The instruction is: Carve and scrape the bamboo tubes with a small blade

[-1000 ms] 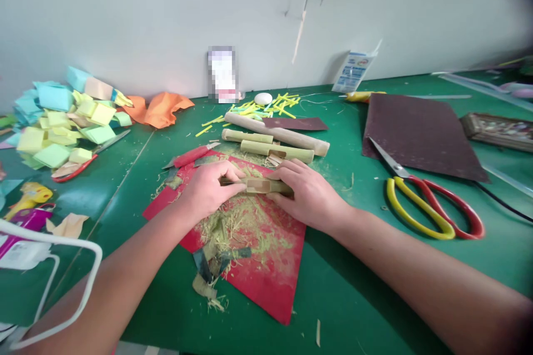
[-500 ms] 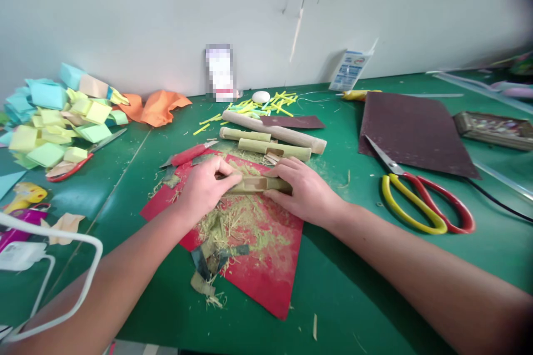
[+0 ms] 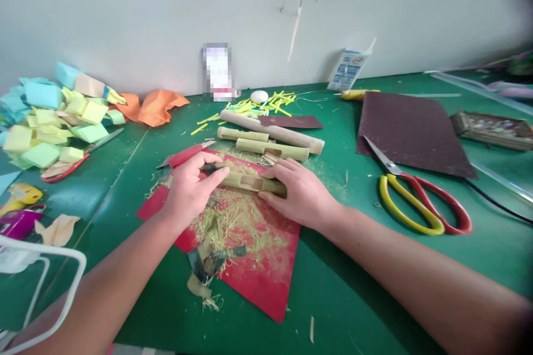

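Observation:
A short bamboo tube with a rectangular notch lies level above a red sheet. My right hand is closed around its right end, thumb in front. My left hand is at the tube's left end, thumb and fingers pinching a small dark scrap that looks like sandpaper against the bamboo. Pale shavings and dust cover the red sheet, with several worn dark scraps near its left edge. Behind the tube lie another notched bamboo piece and a red-handled knife.
Large scissors rest at the right, blades on a brown sheet. Folded paper pieces are heaped at the left beside red-handled scissors. A white wire frame stands by my left forearm. Yellow sticks lie at the back.
My left hand has slid leftward along the tube, from beside the notch to the tube's left end, and the dark scrap now shows. My right hand keeps its hold.

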Demonstrator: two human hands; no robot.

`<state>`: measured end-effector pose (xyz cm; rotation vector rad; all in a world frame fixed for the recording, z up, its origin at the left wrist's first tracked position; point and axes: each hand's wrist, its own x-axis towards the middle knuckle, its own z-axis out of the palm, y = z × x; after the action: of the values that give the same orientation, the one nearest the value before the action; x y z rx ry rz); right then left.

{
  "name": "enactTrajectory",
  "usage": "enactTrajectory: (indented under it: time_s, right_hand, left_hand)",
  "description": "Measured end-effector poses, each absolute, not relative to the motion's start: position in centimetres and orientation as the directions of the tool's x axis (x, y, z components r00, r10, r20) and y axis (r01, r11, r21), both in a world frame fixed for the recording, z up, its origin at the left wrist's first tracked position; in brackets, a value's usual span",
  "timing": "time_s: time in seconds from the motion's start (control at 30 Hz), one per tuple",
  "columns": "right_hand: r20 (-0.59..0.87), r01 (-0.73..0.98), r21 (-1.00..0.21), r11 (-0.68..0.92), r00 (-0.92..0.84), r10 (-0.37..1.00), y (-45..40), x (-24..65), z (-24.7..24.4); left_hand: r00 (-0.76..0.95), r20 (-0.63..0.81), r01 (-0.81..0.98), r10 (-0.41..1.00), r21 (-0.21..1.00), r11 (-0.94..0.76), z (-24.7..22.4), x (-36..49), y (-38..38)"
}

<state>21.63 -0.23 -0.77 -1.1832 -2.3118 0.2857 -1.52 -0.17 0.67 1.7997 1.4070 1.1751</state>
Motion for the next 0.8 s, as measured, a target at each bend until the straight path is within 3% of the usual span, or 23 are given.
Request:
enactTrajectory:
  time_s: [0.23,0.43,0.7,0.8]
  right_hand:
    - [0.357,0.723,-0.365,0.586,-0.472,0.806,-0.72,21.15,-0.65]
    - [0.358,0.716,-0.365,0.596,-0.483,0.799,-0.82,20.82,-0.54]
    - [0.351,0.723,-0.367,0.585,-0.475,0.807,-0.77,20.74,-0.62]
    - [0.359,0.722,-0.37,0.585,-0.47,0.806,-0.81,20.67,-0.6]
  left_hand:
    - [0.159,0.212,0.592,0.964,0.761,-0.265,0.48,-1.44,-0.17]
    - [0.26,0.297,0.651,0.919,0.649,-0.394,0.28,-1.18,0.11]
    - [0.127,0.297,0.736,0.946,0.612,-0.291,0.36,-0.7,0.14]
    - [0.158,0.297,0.726,0.942,0.611,-0.314,0.53,-0.64,0.03]
